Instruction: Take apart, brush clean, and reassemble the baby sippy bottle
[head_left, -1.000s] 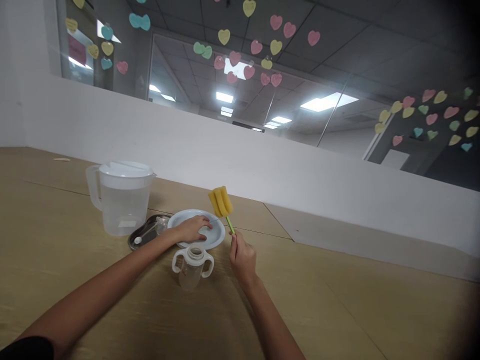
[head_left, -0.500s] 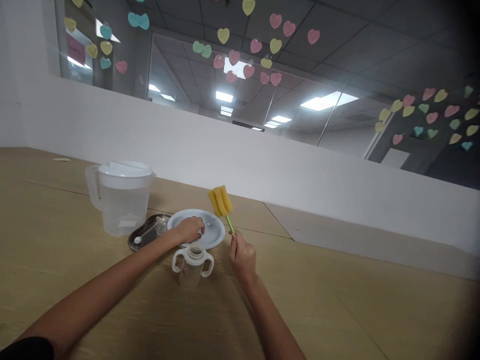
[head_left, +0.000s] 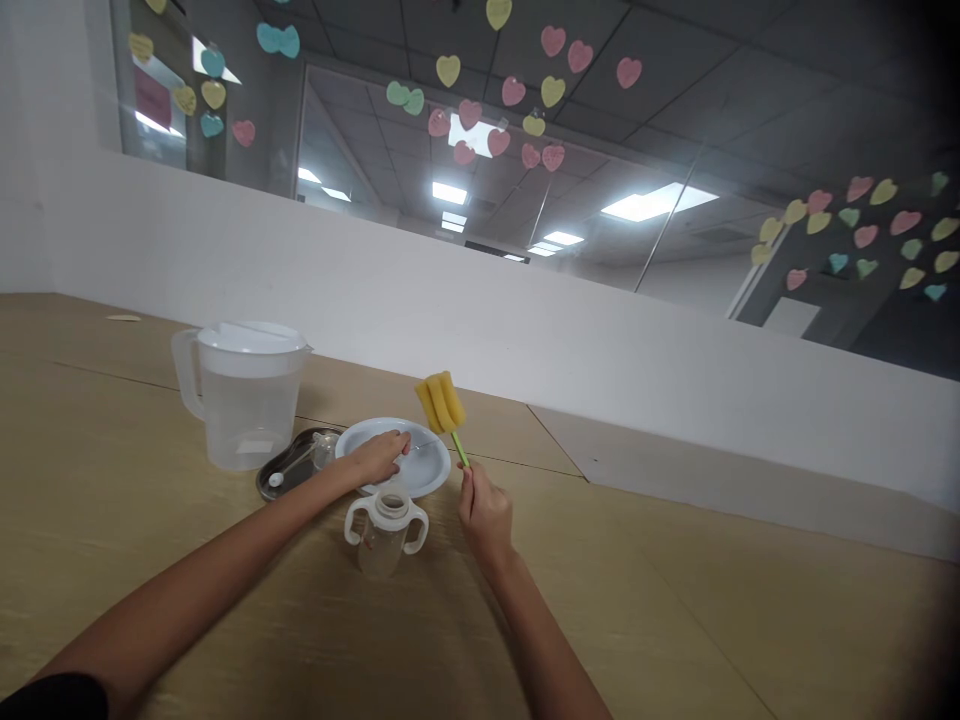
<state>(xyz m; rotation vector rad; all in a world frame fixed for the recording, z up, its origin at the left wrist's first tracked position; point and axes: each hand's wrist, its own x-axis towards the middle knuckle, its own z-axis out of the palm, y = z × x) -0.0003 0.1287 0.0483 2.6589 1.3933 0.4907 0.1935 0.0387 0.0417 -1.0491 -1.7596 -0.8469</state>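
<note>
My right hand [head_left: 486, 512] is closed around the light green handle of a yellow sponge bottle brush [head_left: 441, 403], its head raised upright. Over the pale plate [head_left: 429, 475] reaches my left hand [head_left: 379, 457], palm down, with thumb and fingertips somewhat apart. A faint, thin rod [head_left: 425, 443] shows at its fingertips above the plate; what it is I cannot make out. Between my forearms, on the table, stands a clear baby bottle [head_left: 382, 550] with two white side handles and an uncapped mouth.
A lidded translucent pitcher [head_left: 251, 410] stands at the left. Beside it, a dark metal kidney tray [head_left: 268, 490] holds a small clear part and a thin stem with a white end. Behind the wooden table [head_left: 675, 600] rise a white wall [head_left: 420, 290] and glass with heart-shaped notes.
My left hand has shifted slightly, its fingers lifting and parting over the plate. The thin rod shows fainter. My right hand and the sponge brush stay put.
</note>
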